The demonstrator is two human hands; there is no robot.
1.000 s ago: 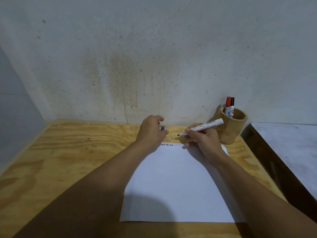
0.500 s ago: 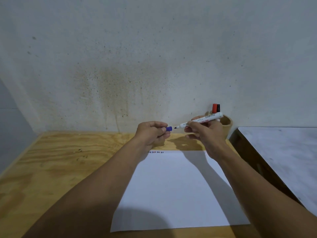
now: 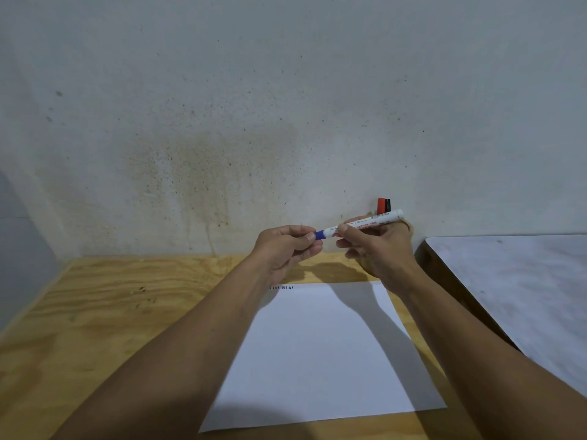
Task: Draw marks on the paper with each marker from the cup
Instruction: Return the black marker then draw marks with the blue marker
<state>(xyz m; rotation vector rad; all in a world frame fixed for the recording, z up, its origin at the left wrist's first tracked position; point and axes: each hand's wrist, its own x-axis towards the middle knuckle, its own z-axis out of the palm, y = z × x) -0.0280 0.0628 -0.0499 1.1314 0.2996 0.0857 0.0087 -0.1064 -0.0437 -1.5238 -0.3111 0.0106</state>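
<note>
My right hand (image 3: 376,252) holds a white marker (image 3: 368,223) level in the air above the far edge of the white paper (image 3: 320,350). My left hand (image 3: 287,246) pinches the blue cap (image 3: 319,234), which sits over the marker's tip. A short row of small coloured marks (image 3: 282,287) runs along the paper's far left edge. Behind my right hand, the tops of a red marker (image 3: 380,205) and a black marker (image 3: 387,205) stick up. The cup that holds them is almost wholly hidden by my hand.
The paper lies on a plywood table (image 3: 111,312) set against a stained white wall (image 3: 254,122). To the right, a grey-white tabletop (image 3: 514,281) stands beside the plywood, with a dark gap between them.
Both hands rose from the paper. The blue cap and the marker tip, apart earlier, have come together, and the cap now covers the tip. The view has tilted upward.
</note>
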